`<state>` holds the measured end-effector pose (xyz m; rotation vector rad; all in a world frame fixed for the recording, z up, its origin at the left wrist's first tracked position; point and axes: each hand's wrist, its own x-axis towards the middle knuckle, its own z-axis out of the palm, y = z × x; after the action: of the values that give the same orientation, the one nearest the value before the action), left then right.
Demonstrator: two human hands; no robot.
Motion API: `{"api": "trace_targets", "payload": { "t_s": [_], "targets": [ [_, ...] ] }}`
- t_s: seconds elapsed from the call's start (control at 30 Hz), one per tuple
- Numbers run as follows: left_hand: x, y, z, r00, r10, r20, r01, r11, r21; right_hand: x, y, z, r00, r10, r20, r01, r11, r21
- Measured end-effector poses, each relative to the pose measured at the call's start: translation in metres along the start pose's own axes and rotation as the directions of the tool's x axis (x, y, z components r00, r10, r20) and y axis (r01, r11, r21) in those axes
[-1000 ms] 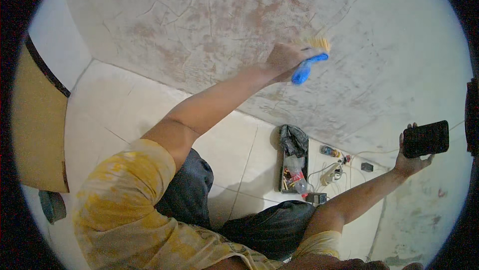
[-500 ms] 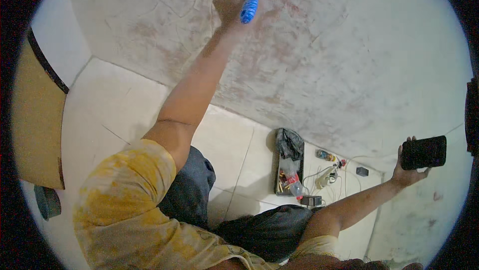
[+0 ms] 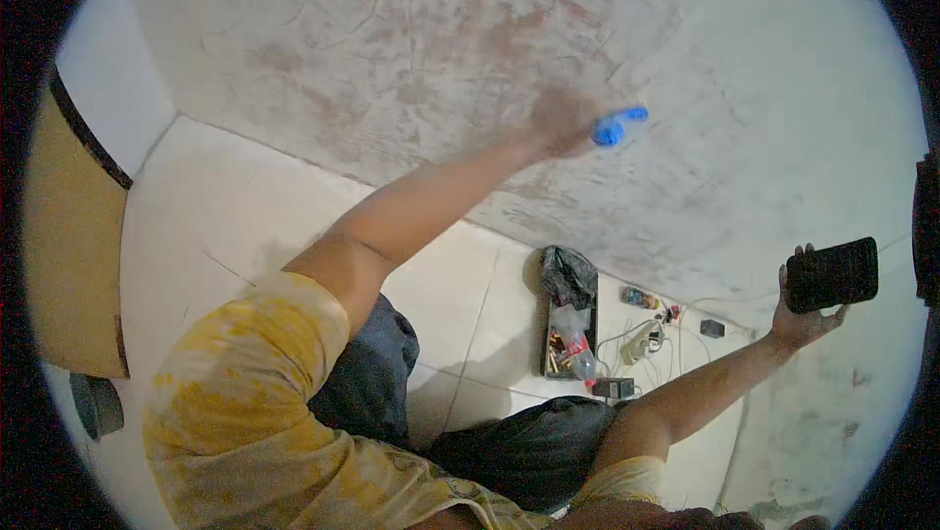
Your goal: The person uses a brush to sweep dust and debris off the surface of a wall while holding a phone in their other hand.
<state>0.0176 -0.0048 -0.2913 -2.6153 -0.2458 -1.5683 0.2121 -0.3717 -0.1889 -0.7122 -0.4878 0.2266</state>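
Note:
My left hand (image 3: 566, 127), smeared by motion, is closed around a blue-handled tool (image 3: 609, 131) against the stained plaster wall (image 3: 431, 70). The working end of the tool is not visible, so I cannot tell its exact kind. Out to the right, my right hand (image 3: 798, 322) grips a black smartphone (image 3: 832, 276). Its dark screen side faces up toward me, with fingertips showing at the upper left edge and the thumb below.
A black tray (image 3: 544, 334) on the tiled floor (image 3: 441, 276) bears a dark plastic bag (image 3: 568, 276) and a clear plastic bottle (image 3: 578, 349). Beside it lie cords, a black adapter (image 3: 614, 388) and a small bottle (image 3: 638, 296). A brown board (image 3: 78, 236) and dark bucket (image 3: 96, 403) stand left.
My left hand has swept right and down along the wall with the blue-handled tool, which has turned. My right hand has barely shifted, raising the smartphone slightly.

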Motion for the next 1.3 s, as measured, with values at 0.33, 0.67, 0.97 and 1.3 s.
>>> {"api": "trace_targets", "payload": {
  "t_s": [0.33, 0.67, 0.97, 1.3],
  "targets": [
    [0.033, -0.068, -0.104, 0.86, -0.045, -0.509, 0.166, 0.967, 0.195, 0.0, -0.006, -0.016, 1.0, -0.016, -0.001, 0.016, 1.0, -0.007],
    [-0.016, -0.003, -0.013, 0.986, 0.067, -0.153, -0.037, 0.981, 0.191, -0.005, -0.003, 0.002, 0.999, -0.038, -0.037, 0.037, 0.999, -0.026],
    [0.011, -0.017, -0.022, 0.658, -0.266, 0.705, 0.054, 0.95, 0.308, -0.013, -0.011, 0.009, 0.996, -0.03, -0.08, 0.025, 0.998, -0.057],
    [0.04, -0.032, -0.104, 0.911, 0.025, -0.411, 0.134, 0.926, 0.354, -0.007, -0.011, -0.004, 0.993, -0.036, -0.116, 0.011, 0.978, -0.209]
  ]
}}
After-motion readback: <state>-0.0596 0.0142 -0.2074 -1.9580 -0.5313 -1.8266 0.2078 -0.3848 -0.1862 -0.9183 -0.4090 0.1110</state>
